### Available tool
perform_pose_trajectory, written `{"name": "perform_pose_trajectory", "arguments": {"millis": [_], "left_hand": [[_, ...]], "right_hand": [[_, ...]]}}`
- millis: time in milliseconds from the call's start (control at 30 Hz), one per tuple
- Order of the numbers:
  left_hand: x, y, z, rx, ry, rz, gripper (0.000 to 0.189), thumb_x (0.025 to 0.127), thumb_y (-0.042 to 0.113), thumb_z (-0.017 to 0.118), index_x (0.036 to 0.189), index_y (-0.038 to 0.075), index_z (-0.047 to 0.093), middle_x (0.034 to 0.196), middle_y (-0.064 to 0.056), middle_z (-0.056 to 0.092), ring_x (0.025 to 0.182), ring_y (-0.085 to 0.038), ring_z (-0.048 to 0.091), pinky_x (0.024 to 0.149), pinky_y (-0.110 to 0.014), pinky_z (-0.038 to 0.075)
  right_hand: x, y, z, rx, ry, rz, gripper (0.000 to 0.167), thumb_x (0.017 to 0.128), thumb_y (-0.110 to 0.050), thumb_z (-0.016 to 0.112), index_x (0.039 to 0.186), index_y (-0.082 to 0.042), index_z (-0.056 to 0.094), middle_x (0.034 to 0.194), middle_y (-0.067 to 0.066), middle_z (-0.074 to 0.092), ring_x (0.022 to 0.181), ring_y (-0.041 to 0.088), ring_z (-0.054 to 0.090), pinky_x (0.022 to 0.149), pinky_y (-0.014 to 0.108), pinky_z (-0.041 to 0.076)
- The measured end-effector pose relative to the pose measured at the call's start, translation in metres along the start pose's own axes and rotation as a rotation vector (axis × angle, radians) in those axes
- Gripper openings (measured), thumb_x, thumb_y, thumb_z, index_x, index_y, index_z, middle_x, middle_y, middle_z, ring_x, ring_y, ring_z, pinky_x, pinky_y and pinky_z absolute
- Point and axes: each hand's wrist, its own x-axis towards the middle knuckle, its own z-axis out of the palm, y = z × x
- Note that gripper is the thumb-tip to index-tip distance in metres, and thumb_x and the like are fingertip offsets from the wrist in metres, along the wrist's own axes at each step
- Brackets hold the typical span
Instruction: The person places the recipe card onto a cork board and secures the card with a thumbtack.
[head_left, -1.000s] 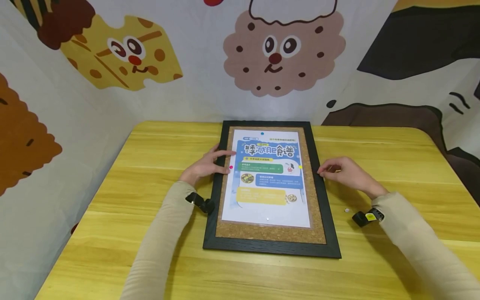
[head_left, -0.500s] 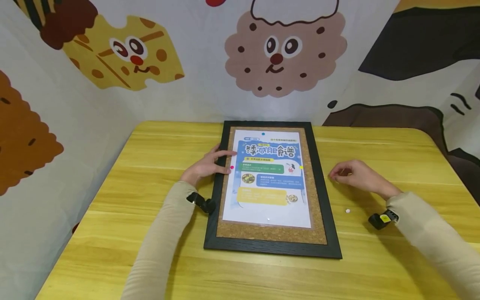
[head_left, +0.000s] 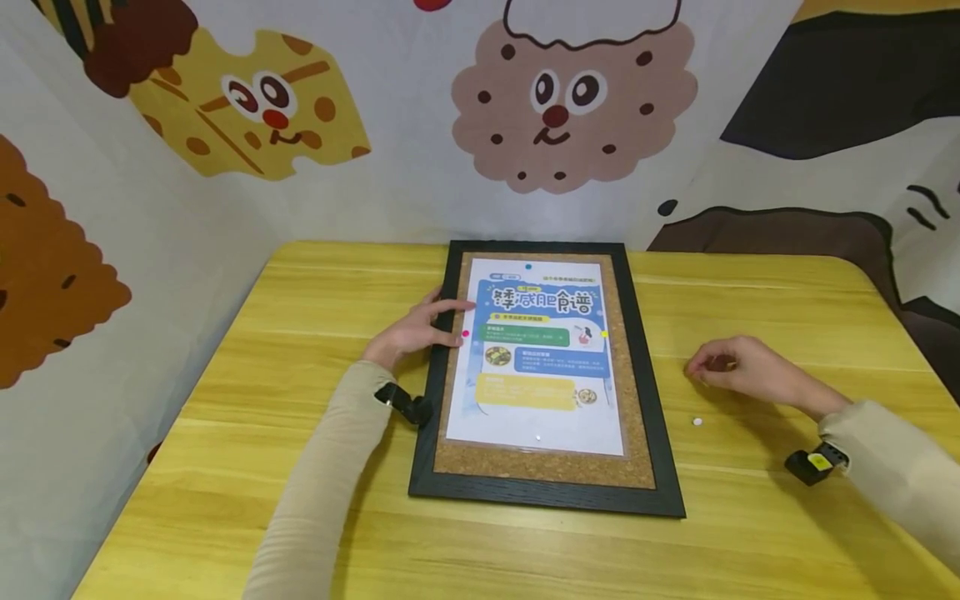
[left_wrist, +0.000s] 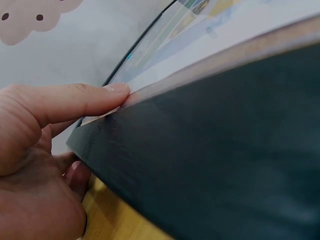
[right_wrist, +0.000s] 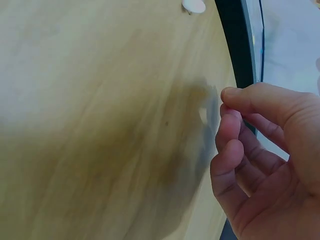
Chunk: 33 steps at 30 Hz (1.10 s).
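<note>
A black-framed cork board (head_left: 542, 472) lies on the table, with a printed laminated sheet (head_left: 495, 421) on it. Small round pins dot the sheet's edges: blue (head_left: 528, 267), pink (head_left: 466, 333), yellow (head_left: 604, 334) and white (head_left: 537, 437). My left hand (head_left: 408, 333) holds the frame's left side; in the left wrist view one digit lies over the frame and other fingertips curl at its outer edge. My right hand (head_left: 742, 367) hovers right of the board, fingers loosely curled, thumb close to the index finger, nothing visible between them. Nearby on the table lies a loose white thumbtack (right_wrist: 194, 6).
The board rests on a yellow wood-grain table (head_left: 300, 333) whose far edge meets a cartoon-printed cloth (head_left: 405, 200). Another stretch of cloth hangs along the left side. Each wrist wears a black camera strap (head_left: 401, 403).
My right hand has moved rightward and slightly nearer, away from the board's right edge. The left hand keeps its hold on the frame. The loose thumbtack stays in place.
</note>
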Motion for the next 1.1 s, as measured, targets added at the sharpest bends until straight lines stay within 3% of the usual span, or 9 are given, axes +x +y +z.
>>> {"name": "perform_pose_trajectory", "arguments": {"millis": [233, 900, 1100], "left_hand": [[0.001, 0.001, -0.001, 0.017, -0.003, -0.006, 0.064, 0.080, 0.014, 0.078, 0.139, 0.019, 0.054, 0.161, -0.007, -0.006, 0.144, -0.037, -0.002, 0.110, -0.061, 0.005], [0.002, 0.000, 0.000, 0.018, 0.004, -0.006, 0.064, 0.080, 0.015, 0.078, 0.139, 0.019, 0.054, 0.161, -0.008, -0.006, 0.144, -0.038, -0.001, 0.110, -0.061, 0.005], [0.000, 0.001, 0.000, 0.017, 0.005, -0.011, 0.064, 0.080, 0.014, 0.078, 0.139, 0.020, 0.054, 0.161, -0.008, -0.006, 0.144, -0.038, -0.001, 0.110, -0.060, 0.006]], "right_hand": [[-0.010, 0.000, 0.003, 0.021, -0.006, -0.056, 0.020, 0.079, 0.007, 0.073, 0.091, -0.009, 0.072, 0.088, -0.004, 0.069, 0.074, 0.002, 0.058, 0.058, 0.024, 0.049], [-0.038, -0.008, 0.026, 0.170, -0.016, -0.162, 0.026, 0.081, 0.013, 0.068, 0.098, -0.007, 0.070, 0.092, -0.001, 0.069, 0.080, 0.008, 0.064, 0.064, 0.022, 0.052], [-0.043, -0.006, 0.030, 0.167, -0.015, -0.190, 0.031, 0.079, 0.013, 0.070, 0.100, -0.009, 0.070, 0.093, 0.000, 0.069, 0.081, 0.011, 0.063, 0.064, 0.020, 0.051]]}}
